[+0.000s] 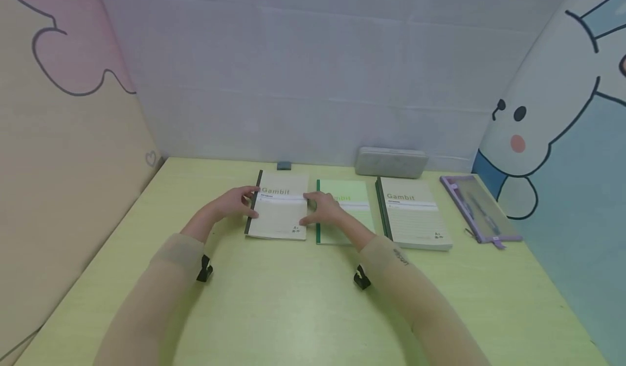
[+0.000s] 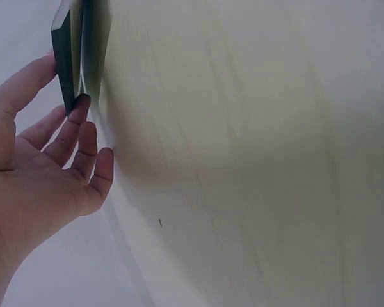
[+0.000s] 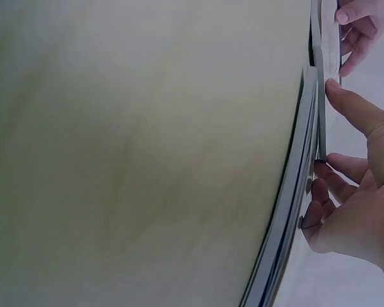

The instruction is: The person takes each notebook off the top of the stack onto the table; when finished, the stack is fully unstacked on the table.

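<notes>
I see a left hand (image 1: pixel 235 202), fingers bent, gripping the dark spine (image 1: pixel 254 202) of a cream rectangular paper notebook (image 1: pixel 281 208) toward the back of the table (image 1: pixel 279 301), its long axis running near to far, title (image 1: pixel 276 191) upright, while the right hand (image 1: pixel 325 208), half-curled, pinches the opposite edge, partly hiding a pale-green paper notebook (image 1: pixel 354 190).
</notes>
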Tool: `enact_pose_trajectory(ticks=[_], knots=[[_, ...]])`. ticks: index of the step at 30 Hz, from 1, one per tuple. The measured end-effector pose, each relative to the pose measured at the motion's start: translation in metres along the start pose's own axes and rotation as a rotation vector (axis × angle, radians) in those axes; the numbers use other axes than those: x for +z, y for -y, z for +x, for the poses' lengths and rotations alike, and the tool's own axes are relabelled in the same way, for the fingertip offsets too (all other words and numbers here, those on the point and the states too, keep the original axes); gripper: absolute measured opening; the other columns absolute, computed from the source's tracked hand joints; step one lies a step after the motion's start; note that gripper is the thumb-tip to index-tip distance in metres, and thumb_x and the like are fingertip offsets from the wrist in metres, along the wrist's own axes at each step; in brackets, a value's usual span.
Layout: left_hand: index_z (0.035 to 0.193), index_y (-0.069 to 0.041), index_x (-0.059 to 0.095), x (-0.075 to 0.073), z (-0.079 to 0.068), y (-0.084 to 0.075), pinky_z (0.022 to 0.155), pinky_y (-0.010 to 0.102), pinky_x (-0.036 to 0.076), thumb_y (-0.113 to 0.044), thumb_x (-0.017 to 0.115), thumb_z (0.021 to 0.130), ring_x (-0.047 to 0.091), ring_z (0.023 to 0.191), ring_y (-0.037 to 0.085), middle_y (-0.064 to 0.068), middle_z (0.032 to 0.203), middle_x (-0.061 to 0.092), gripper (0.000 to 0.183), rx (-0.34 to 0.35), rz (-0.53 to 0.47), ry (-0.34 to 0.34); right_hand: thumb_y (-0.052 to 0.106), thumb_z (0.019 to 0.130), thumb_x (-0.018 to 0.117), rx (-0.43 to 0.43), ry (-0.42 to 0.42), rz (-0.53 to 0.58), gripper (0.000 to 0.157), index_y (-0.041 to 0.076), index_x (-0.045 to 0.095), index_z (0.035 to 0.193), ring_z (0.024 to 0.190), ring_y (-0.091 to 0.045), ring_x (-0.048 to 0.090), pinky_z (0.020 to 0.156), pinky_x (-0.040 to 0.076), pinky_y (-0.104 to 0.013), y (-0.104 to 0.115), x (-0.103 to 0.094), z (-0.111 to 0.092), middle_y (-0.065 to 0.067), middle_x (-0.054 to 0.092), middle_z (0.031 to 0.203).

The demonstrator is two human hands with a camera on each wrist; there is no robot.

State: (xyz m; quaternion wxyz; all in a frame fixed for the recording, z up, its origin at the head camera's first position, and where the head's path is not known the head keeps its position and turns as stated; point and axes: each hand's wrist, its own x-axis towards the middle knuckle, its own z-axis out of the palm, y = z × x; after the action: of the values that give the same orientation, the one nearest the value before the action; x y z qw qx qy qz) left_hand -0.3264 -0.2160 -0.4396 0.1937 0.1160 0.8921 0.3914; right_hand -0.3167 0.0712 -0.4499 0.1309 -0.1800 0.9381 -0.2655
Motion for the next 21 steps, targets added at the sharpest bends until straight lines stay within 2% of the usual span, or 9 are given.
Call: enact_pose_trajectory(ticks=[4,7,10,12,14,21], knots=[[0.147,-0.007,0.031,0.004,0.001,0.0,0.101,0.049,0.036,-0.019,0.077,0.079,0.04,0.119,0.035,0.021,0.136,0.041,0.083,-0.016,0.094,0.022,0.042,0.075,0.078,0.007,0.011,-0.07,0.084,0.014,0.04,0.144,0.13,-0.035,0.034,0.104,0.031,-0.053,0.004,0.002,-0.002,-0.01,0.038,0.148],[0.146,-0.007,0.034,0.005,-0.001,-0.003,0.102,0.055,0.034,-0.021,0.077,0.078,0.038,0.12,0.038,0.023,0.136,0.042,0.081,-0.016,0.214,0.01,0.045,0.076,0.076,-0.015,0.014,-0.099,0.083,0.014,0.04,0.144,0.128,-0.035,0.034,0.102,0.033,-0.053,0.004,0.002,-0.003,-0.012,0.036,0.148],[0.144,-0.009,0.039,0.005,-0.003,-0.008,0.098,0.058,0.034,-0.025,0.078,0.078,0.037,0.119,0.041,0.023,0.133,0.044,0.078,-0.012,0.346,-0.012,0.045,0.077,0.075,-0.032,0.017,-0.076,0.082,0.015,0.04,0.144,0.13,-0.037,0.032,0.102,0.034,-0.054,0.004,0.001,-0.006,-0.013,0.034,0.148],[0.142,-0.009,0.042,0.003,-0.005,-0.013,0.096,0.059,0.034,-0.027,0.077,0.078,0.036,0.118,0.042,0.023,0.131,0.046,0.075,0.004,0.399,-0.028,0.044,0.079,0.074,-0.037,0.013,-0.042,0.08,0.016,0.039,0.145,0.133,-0.037,0.03,0.104,0.032,-0.053,0.004,-0.002,-0.009,-0.013,0.034,0.148],[0.141,-0.009,0.043,0.002,-0.006,-0.02,0.096,0.058,0.035,-0.027,0.076,0.079,0.036,0.117,0.041,0.022,0.13,0.047,0.073,0.024,0.412,-0.043,0.042,0.08,0.073,-0.05,0.012,-0.018,0.079,0.016,0.038,0.145,0.134,-0.036,0.03,0.106,0.032,-0.051,0.003,-0.007,-0.011,-0.012,0.037,0.147],[0.142,-0.008,0.042,0.0,-0.011,-0.053,0.097,0.055,0.036,-0.029,0.073,0.082,0.035,0.119,0.04,0.021,0.131,0.049,0.071,0.137,0.347,-0.06,0.036,0.084,0.071,-0.123,0.002,0.057,0.075,0.012,0.037,0.146,0.121,-0.037,0.046,0.097,0.042,-0.046,0.005,-0.038,-0.025,-0.012,0.049,0.137]])
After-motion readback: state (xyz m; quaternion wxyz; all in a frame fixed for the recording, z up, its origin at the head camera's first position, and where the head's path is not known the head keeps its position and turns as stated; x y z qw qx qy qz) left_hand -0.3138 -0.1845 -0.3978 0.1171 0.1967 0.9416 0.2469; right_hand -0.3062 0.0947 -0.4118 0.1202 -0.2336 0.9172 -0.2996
